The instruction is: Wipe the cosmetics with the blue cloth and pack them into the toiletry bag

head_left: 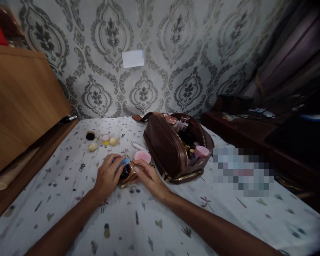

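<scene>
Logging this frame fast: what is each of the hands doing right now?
Left hand: closed around the small gold-edged case, fingers over its top.
Right hand: fingers on the same case's right side, holding it on the bed sheet.

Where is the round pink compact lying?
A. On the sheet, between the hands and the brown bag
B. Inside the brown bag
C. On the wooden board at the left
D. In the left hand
A: the pink compact lies on the printed sheet, just beyond the right hand and beside the open brown bag.

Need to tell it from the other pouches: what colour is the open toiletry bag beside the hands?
Brown, with gold zip trim: toiletry bag, head view.
</scene>
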Tool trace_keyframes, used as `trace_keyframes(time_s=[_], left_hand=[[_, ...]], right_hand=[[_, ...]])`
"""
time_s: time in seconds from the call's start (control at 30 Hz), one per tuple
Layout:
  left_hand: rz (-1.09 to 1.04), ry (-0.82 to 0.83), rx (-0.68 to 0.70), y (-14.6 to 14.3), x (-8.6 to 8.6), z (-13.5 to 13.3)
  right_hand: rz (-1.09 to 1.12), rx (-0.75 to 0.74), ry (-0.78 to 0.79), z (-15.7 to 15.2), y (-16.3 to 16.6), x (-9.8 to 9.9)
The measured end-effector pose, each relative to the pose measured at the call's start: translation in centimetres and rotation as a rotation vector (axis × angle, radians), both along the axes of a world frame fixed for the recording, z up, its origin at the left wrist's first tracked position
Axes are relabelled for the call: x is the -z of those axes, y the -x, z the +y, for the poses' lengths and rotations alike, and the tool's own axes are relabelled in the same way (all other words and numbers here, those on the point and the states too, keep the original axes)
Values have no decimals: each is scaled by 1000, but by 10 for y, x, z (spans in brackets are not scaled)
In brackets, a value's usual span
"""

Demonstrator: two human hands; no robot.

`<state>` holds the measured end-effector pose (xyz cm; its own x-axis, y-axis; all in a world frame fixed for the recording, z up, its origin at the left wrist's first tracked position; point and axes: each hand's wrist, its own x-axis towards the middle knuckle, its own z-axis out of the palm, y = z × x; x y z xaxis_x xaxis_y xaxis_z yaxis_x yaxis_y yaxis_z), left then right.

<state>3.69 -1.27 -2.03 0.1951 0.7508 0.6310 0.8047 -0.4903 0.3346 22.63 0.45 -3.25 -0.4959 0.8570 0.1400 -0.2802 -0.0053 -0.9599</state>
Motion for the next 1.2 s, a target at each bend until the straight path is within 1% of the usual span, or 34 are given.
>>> trace_keyframes(time_s=[0.13,0.27,0.33,0.43,0.57,0.77,1.0,1.13,1.2], left_hand=[[63,-110,61,-6,-2,-4],[132,-202,192,-11,-6,-9],[169,-218,237,-14,-8,-11],[201,-227,282,-17,-11,-14],[165,-210,303,-18,-13,-15],[100,-119,243,-16,-10,-13],[122,-31,78,0,-5,-4],[138,125,-57,15,-1,4],[144,198,-95,20,-1,6]], right_hand=[[23,8,27,2,0,5],[61,-8,76,4,0,9],[77,-11,102,5,1,10],[78,32,120,7,2,11],[14,72,100,8,1,12],[-34,55,61,7,2,12],[4,58,128,7,8,16],[46,44,169,9,10,21],[64,60,209,9,11,21]])
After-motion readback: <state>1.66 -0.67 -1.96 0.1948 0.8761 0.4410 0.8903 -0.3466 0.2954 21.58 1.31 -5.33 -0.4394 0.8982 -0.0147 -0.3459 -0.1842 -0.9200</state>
